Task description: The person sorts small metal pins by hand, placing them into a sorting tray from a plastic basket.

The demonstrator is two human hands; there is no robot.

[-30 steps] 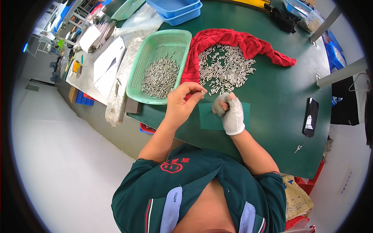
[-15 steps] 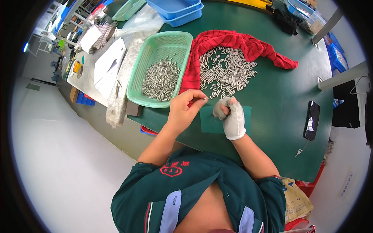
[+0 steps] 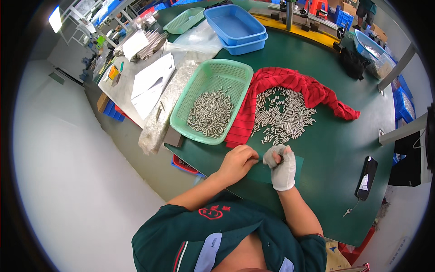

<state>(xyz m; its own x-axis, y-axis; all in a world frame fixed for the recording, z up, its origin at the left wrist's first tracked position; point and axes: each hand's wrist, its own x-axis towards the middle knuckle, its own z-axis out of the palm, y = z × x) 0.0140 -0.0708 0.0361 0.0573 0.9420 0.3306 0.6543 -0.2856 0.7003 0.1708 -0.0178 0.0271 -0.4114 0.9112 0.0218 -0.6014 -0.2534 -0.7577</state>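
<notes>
Small silvery metal pins lie loose on the green tabletop, too fine and crowded to count; whether more sit under the cloth's fold cannot be told. Their near fringe ends just beyond the hands. The bare left hand has its fingers drawn narrowly together, tips toward the right hand; the back of the hand hides the grip, so I cannot tell whether a pin is in it. The right hand, in a pale glove with some bare fingertips, is curled in on itself above a thin green sheet; what it may hold is hidden too. Only a slim gap parts the two hands, and they cover part of the sheet.

A red striped cloth curves around the left and far sides of the loose pins, its lower end close against a green mesh basket, where more pins are heaped. A grey block is partly hidden below the basket's rim, near the tabletop's left edge.

To the right, a stretch of tabletop runs from the pins to a black phone near the right edge. The near edge is partly hidden by forearms and shirt.
</notes>
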